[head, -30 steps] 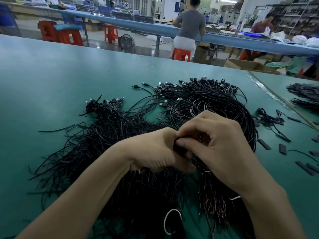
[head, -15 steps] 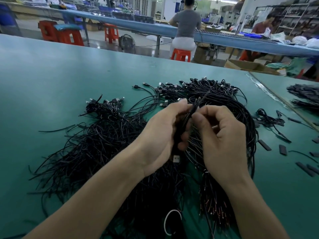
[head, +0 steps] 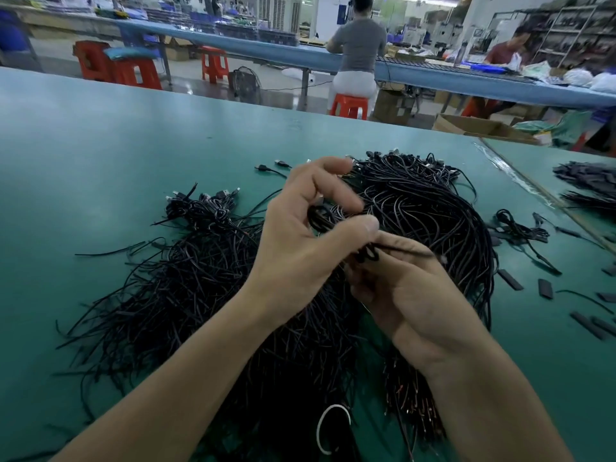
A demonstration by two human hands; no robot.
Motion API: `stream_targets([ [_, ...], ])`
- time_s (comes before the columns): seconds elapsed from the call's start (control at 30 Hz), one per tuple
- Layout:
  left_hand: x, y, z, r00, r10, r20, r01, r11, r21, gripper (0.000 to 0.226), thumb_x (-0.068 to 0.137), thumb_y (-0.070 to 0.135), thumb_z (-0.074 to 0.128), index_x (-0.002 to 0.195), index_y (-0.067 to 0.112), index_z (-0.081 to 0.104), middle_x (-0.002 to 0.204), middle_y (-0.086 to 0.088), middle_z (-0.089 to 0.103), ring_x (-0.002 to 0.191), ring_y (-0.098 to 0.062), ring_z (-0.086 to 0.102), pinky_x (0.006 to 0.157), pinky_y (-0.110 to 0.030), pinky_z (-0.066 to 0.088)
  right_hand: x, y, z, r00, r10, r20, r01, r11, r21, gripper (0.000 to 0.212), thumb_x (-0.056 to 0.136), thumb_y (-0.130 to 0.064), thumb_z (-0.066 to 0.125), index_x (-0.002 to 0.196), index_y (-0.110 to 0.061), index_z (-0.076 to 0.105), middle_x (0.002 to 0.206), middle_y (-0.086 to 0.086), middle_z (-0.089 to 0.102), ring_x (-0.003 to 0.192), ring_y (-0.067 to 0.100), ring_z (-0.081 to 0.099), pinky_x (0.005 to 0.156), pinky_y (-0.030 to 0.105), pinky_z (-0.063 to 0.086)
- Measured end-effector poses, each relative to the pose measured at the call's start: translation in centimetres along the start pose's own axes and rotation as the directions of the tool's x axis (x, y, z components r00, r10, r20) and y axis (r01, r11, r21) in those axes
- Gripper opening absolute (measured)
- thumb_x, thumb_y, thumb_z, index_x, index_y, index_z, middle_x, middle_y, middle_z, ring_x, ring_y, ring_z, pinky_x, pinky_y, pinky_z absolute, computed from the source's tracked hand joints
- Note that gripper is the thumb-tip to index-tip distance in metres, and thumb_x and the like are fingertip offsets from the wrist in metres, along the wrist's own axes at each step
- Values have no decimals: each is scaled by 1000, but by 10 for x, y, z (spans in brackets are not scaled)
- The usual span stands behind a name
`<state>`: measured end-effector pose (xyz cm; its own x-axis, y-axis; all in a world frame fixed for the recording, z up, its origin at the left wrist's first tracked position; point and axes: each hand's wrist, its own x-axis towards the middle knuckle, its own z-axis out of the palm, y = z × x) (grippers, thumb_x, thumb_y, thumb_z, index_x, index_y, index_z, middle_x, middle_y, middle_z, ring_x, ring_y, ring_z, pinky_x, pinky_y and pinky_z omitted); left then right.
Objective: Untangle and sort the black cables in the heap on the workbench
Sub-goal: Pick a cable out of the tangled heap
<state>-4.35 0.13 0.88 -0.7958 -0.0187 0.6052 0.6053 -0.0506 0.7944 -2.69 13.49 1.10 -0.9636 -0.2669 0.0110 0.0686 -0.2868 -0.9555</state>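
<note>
Heap [head: 200, 295] of black cables lies mid-bench [head: 100, 145], on a green matte top, directly under both hands. Factory floor beyond: a long blue bench [head: 300, 56], red stools [head: 213, 65], a person [head: 360, 45] seated on one with back turned, shelving at far right.

Short black strips [head: 510, 280] are scattered on the bench right of the heap; a small separate bundle [head: 520, 228] sits near them. A white ring [head: 320, 431] lies at the heap's near edge.

Heap reads as two masses, touching:
- Left mass: thin strands, plugs [head: 213, 198] gathered at the far end, loose ends fanning toward the near left.
- Right mass: thicker sweep, plugs at the far end, arcing down the right side, reddish bare ends at the near end.

Long axis of both runs far to near, plug ends pointing away from the wearer.

Left hand [head: 300, 248] is raised over the heap, thumb and curled fingers gripping a small loop [head: 321, 218], forefinger lifted. Right hand [head: 410, 295], just below and touching it, has its fingers curled round a cable [head: 403, 250] whose free end sticks out to the right. Fingertips are blurred; I cannot tell whether loop and cable are one piece.
</note>
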Motion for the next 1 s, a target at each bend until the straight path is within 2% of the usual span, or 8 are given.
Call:
stream_targets([
  [0.07,0,-2,-5,999,-34,8,32,980,196,43,69,46,76,108,40,57,130,9,49,127,-4,46,105,-29,38,2,-2,-8,999,-51,-7,51,998,-48,12,76,-23,66,76,-22,78,65,-4,60,59,5,51,52,16,41],
  [0.17,4,-4,-14,971,-240,24,228,947,226,68,56,61,81,114,48,47,116,15,49,103,8,50,83,-9,40,5,-10,-21,990,-129,-59,125,989,-80,15,71,-37,72,76,-24,76,69,-6,59,63,5,49,55,16,43],
  [0.33,5,-12,-13,953,-259,158,222,951,217,24,73,40,81,88,32,65,64,15,54,57,-5,45,55,-15,38,7,-13,-29,940,-336,-49,302,894,-331,13,87,-28,71,75,-24,74,66,-9,59,60,2,48,57,13,40],
  [0.5,1,-13,-10,910,-343,232,283,924,256,9,94,28,69,92,30,60,58,-3,68,37,-13,57,37,-20,40,6,-6,-19,860,-510,-4,406,690,-599,19,93,-7,66,79,-21,69,65,-18,64,61,-3,57,60,6,41],
  [0.6,-2,-12,-6,860,-419,291,400,908,123,7,101,21,58,106,26,57,68,-10,72,47,-22,67,41,-25,49,5,-3,-17,806,-588,60,422,500,-756,16,90,-9,69,85,-24,68,83,-14,64,80,0,58,71,6,39],
  [0.77,0,-15,-2,911,-350,216,381,917,-121,23,97,-9,52,103,9,65,93,-7,73,87,-18,73,78,-31,60,4,2,-15,737,-661,139,398,259,-880,7,91,-18,68,95,-23,68,89,-15,57,87,9,45,79,8,34],
  [0.87,1,-12,-2,923,-331,194,376,885,-276,30,96,-13,47,108,9,64,94,-2,73,88,-12,69,77,-24,57,5,6,-11,722,-685,102,397,289,-871,6,93,-20,64,97,-24,66,91,-16,56,90,10,47,79,11,36],
  [1.0,4,-10,-7,911,-373,178,408,745,-528,36,97,-4,34,107,12,65,107,-12,74,96,-20,69,78,-31,59,6,9,-12,774,-634,-12,386,486,-784,16,95,-19,63,88,-33,61,87,-14,60,81,8,55,71,19,43],
])
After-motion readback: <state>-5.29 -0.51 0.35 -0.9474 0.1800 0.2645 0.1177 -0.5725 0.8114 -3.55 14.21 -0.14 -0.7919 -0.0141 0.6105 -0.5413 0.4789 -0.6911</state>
